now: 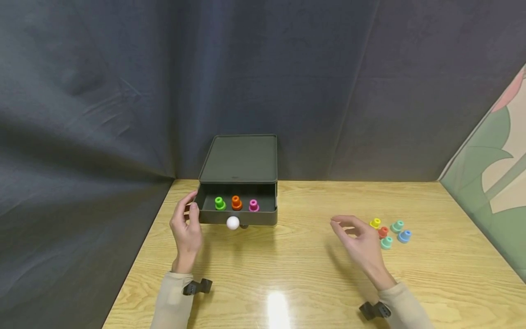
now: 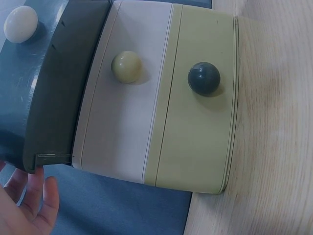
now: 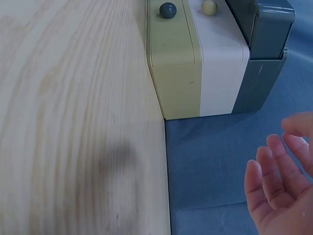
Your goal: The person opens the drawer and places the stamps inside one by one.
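Note:
A small stacked drawer unit (image 1: 245,155) stands at the back of the table, its dark top drawer (image 1: 263,218) pulled out. Inside sit a green peg (image 1: 220,204), an orange peg (image 1: 236,203) and a pink peg (image 1: 253,205), each hollow-topped with a flared base. My left hand (image 1: 188,230) is at the drawer's left side; in the left wrist view its fingertips (image 2: 36,178) touch the drawer's lower edge. Loosely bent and holding nothing, my right hand (image 1: 361,242) hovers over the table, just left of a yellow peg (image 1: 376,223) and a red peg (image 1: 383,232).
Farther right lie a blue peg (image 1: 404,236) and two teal ones, including one teal peg (image 1: 397,226). Below the pulled-out drawer are a white drawer (image 2: 122,112) and a pale green drawer (image 2: 198,132), both closed. A dark curtain (image 1: 267,82) hangs behind the table (image 1: 308,274).

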Available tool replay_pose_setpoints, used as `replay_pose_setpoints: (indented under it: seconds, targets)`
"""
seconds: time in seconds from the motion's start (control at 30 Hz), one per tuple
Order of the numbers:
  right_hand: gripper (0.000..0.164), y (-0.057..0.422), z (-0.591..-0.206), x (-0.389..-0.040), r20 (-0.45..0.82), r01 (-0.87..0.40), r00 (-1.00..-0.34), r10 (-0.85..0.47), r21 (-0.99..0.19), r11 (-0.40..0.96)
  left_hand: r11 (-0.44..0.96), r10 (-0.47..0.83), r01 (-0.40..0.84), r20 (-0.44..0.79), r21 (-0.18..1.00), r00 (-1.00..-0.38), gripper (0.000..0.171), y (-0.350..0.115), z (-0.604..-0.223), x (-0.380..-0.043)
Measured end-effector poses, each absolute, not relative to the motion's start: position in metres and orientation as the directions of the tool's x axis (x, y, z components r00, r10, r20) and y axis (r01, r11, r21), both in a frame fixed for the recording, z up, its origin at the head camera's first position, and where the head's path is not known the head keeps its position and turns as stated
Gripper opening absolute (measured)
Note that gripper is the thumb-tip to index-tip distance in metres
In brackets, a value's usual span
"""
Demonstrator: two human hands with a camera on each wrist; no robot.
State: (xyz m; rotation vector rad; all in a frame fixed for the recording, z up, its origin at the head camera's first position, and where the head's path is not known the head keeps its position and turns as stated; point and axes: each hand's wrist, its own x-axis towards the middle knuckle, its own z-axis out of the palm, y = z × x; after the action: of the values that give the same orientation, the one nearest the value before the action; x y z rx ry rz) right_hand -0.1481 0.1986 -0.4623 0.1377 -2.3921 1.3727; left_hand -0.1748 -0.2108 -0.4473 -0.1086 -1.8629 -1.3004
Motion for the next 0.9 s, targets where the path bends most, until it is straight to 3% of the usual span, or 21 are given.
replay_pose_setpoints:
  seconds: [0.9]
  targets:
    - [0.014,0.216,-0.472,-0.141,0.357,-0.237,-0.921,0.153,-0.828,0.508,0.504,-0.372,0.467,0.671,0.726,-0.642,0.038,-0.210,-0.445,-0.169]
